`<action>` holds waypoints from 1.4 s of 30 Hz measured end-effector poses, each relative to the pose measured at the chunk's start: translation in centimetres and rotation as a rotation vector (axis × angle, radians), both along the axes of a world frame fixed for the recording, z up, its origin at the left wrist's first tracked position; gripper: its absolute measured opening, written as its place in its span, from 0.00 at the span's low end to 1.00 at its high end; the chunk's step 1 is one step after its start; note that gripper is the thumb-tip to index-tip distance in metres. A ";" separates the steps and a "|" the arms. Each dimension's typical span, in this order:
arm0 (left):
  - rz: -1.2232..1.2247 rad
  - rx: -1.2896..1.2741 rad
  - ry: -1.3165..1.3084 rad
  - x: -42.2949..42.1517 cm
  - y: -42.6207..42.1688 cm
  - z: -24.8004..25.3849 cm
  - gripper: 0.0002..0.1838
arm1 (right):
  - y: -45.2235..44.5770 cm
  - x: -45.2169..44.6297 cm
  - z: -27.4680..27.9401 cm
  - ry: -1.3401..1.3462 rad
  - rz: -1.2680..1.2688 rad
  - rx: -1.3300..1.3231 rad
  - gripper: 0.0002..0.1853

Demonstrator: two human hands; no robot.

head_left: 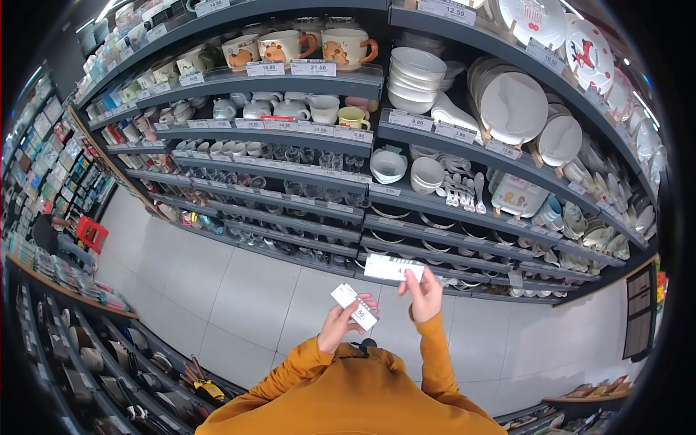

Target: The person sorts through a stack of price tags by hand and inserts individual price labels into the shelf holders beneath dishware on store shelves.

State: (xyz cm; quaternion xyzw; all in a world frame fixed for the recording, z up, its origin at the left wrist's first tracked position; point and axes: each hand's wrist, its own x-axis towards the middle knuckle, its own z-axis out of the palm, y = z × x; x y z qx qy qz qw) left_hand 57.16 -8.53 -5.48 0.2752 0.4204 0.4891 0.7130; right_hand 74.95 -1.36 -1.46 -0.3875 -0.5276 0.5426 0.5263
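My right hand [426, 293] pinches a white price tag [386, 267] by its right end, held up in front of the lower shelves. Part of a printed price starting with 4 shows near my thumb. Lower and to the left, my left hand [339, 322] is closed around a small stack of white price tags [355, 307]. The top one reads "50" at its end; how many lie beneath I cannot tell. The two hands are apart, both above the tiled floor, with mustard-coloured sleeves behind them.
Ahead stands a tall shelf unit [290, 176] with cartoon mugs [283, 46], stacked white bowls [415, 78], plates [513, 107] and spoons [464, 194]. Price tags line its edges. Behind me on the left is a pan shelf [94, 362]. A person [54, 235] is near a red basket [92, 235].
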 end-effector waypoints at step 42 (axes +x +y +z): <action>-0.061 0.013 0.090 0.6 -0.9 -0.6 0.20 | -0.5 -0.7 6.4 0.161 -0.032 0.070 0.13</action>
